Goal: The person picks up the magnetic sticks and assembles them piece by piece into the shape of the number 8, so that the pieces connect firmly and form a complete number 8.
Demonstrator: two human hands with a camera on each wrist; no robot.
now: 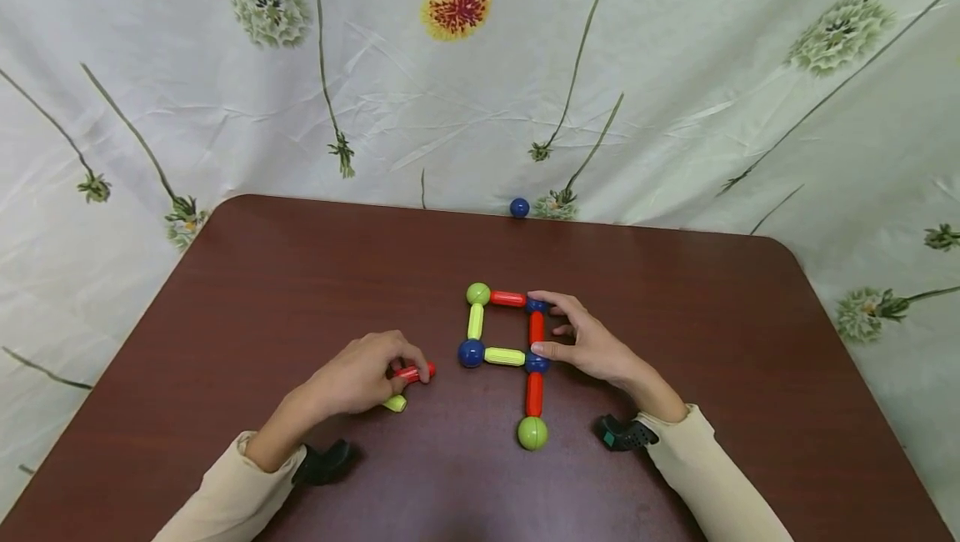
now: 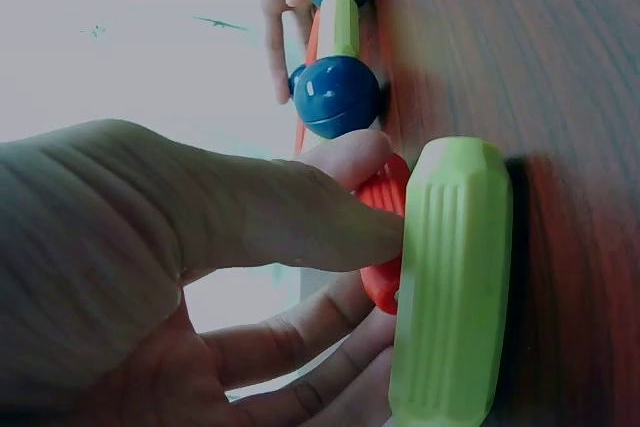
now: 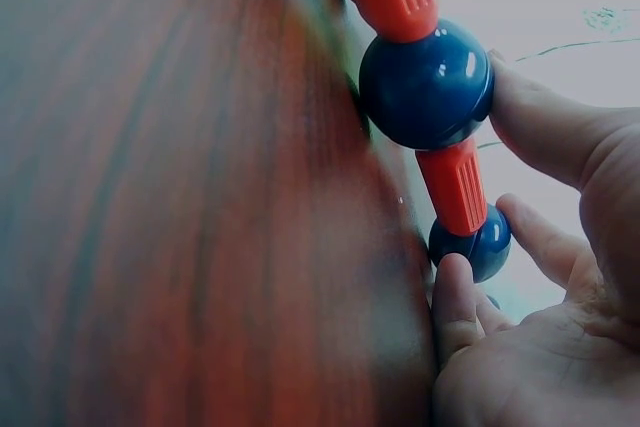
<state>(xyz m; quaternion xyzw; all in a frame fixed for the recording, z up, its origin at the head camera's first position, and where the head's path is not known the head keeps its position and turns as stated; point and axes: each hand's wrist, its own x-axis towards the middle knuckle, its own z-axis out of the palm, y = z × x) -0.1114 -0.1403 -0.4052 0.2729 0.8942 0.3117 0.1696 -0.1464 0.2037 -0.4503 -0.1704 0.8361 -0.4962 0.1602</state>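
Observation:
My left hand [image 1: 371, 371] pinches a red rod [image 1: 411, 373] between thumb and fingers, just above the table. Under and beside this hand lies a lime-green rod [image 2: 452, 282], partly hidden in the head view. To its right, a flat figure of balls and rods lies on the table: a square with a tail, including a red rod [image 1: 534, 394] and a green ball [image 1: 532, 434]. My right hand [image 1: 592, 346] holds its right side. The thumb rests on the nearer blue ball [image 3: 427, 84], and fingertips sit around the farther blue ball [image 3: 485, 247].
A loose blue ball [image 1: 519, 208] sits at the far edge of the dark brown table [image 1: 337, 258]. Behind it hangs a pale cloth [image 1: 420, 92] with printed flowers. Dark wrist bands [image 1: 324, 464] sit close to the table under both wrists.

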